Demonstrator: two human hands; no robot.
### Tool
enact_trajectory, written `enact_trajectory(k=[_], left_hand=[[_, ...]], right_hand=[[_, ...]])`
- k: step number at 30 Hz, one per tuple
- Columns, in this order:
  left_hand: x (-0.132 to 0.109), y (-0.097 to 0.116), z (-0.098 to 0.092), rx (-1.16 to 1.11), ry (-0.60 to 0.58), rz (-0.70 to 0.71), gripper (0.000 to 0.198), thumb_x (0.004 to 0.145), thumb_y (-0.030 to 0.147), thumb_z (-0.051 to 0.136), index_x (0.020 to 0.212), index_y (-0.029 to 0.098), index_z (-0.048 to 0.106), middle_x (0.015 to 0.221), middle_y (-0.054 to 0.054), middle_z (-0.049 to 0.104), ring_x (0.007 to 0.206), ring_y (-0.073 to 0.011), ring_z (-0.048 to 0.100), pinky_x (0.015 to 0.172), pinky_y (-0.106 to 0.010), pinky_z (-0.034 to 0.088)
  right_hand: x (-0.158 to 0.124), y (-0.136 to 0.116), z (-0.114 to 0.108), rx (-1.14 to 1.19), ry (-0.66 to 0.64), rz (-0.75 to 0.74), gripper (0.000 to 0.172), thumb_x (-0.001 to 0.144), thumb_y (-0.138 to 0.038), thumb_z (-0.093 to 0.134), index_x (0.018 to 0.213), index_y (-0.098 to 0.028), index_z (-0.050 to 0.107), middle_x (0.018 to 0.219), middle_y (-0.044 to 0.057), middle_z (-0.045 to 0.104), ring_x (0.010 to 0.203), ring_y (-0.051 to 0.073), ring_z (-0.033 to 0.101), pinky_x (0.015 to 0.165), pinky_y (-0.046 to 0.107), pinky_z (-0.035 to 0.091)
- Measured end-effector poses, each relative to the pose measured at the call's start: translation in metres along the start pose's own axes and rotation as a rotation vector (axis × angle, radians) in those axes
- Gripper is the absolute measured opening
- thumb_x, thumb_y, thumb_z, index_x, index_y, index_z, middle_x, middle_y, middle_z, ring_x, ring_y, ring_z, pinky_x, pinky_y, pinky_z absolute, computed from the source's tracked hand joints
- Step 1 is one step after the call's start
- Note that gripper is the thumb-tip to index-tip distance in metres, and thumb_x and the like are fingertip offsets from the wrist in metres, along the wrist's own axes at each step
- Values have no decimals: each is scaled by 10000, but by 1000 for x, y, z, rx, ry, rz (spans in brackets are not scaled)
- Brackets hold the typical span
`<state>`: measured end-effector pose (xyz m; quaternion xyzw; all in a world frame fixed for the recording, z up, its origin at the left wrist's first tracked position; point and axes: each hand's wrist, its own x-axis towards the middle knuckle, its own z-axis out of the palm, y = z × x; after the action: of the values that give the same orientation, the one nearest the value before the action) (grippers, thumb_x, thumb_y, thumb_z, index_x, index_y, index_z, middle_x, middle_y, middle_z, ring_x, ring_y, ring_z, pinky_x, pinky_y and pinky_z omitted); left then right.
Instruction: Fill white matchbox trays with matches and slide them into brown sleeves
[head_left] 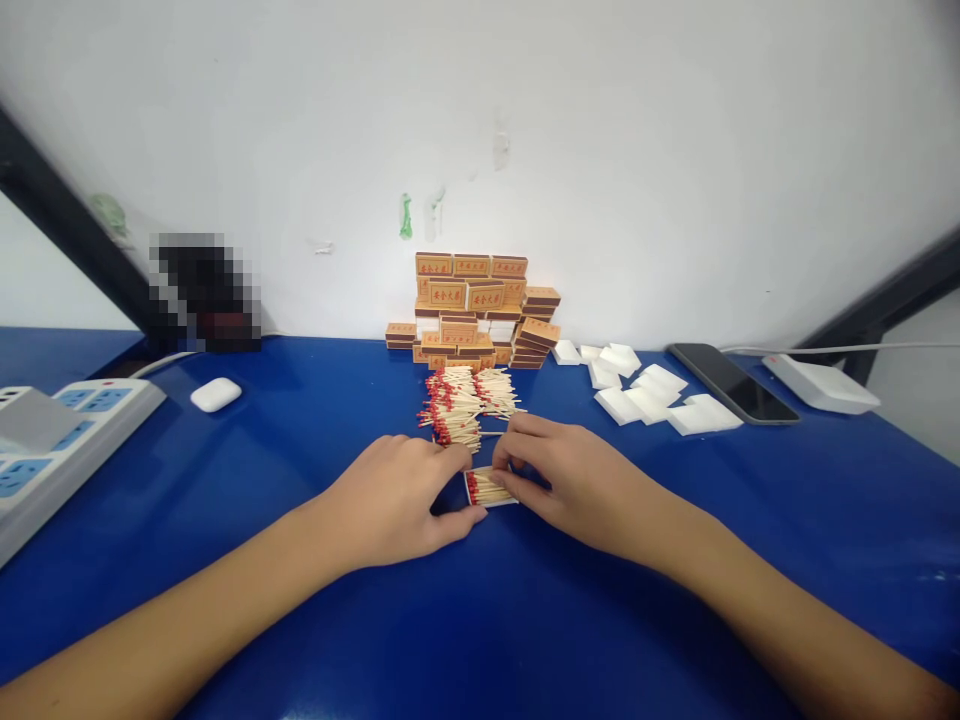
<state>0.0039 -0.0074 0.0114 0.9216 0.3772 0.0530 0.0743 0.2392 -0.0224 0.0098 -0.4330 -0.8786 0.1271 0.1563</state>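
Observation:
A small white matchbox tray [501,504] lies on the blue table in front of me, with red-tipped matches [482,488] lined up inside, heads to the left. My left hand [394,500] steadies the tray's left end, thumb at the near side and fingers at the far side. Over the right end, my right hand [574,480] has thumb and fingertips pinched at the matches; its fingers partly cover them. Just beyond the hands is a pile of loose matches [454,405], most heads pointing left. Behind it stand stacked orange-brown matchboxes [448,294].
Several white trays [649,400] lie scattered at the right, beside a dark phone [731,383] and a white flat device [821,383]. On the left are a white earbud case [216,394] and a power strip [82,440]. A white wall [637,170] rises behind the table.

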Motion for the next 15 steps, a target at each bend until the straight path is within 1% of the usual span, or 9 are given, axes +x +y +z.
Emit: enact_trajectory(k=[5, 9, 15], left_hand=[[1, 1, -2, 7, -5, 3, 303, 954, 496, 625, 1025, 203, 660, 785, -38, 729, 725, -263, 719, 590, -327, 465], [1, 2, -3, 20, -10, 4, 298, 957, 497, 621, 983, 201, 644, 765, -33, 712, 697, -257, 704, 563, -322, 432], [1, 1, -1, 23, 0, 9, 301, 951, 498, 628, 1003, 203, 646, 749, -30, 710, 694, -270, 706, 558, -335, 421]], right_hand=[[-1, -1, -2, 49, -49, -40, 132, 1001, -140, 573, 976, -194, 690, 975, 32, 613, 745, 136, 581, 671, 284, 433], [0, -2, -2, 44, -54, -44, 109, 998, -147, 601, 962, -187, 696, 977, 38, 620, 771, 144, 595, 689, 284, 441], [2, -5, -2, 3, -73, -39, 167, 1047, -155, 523, 964, -167, 668, 984, 57, 620, 757, 145, 595, 672, 280, 437]])
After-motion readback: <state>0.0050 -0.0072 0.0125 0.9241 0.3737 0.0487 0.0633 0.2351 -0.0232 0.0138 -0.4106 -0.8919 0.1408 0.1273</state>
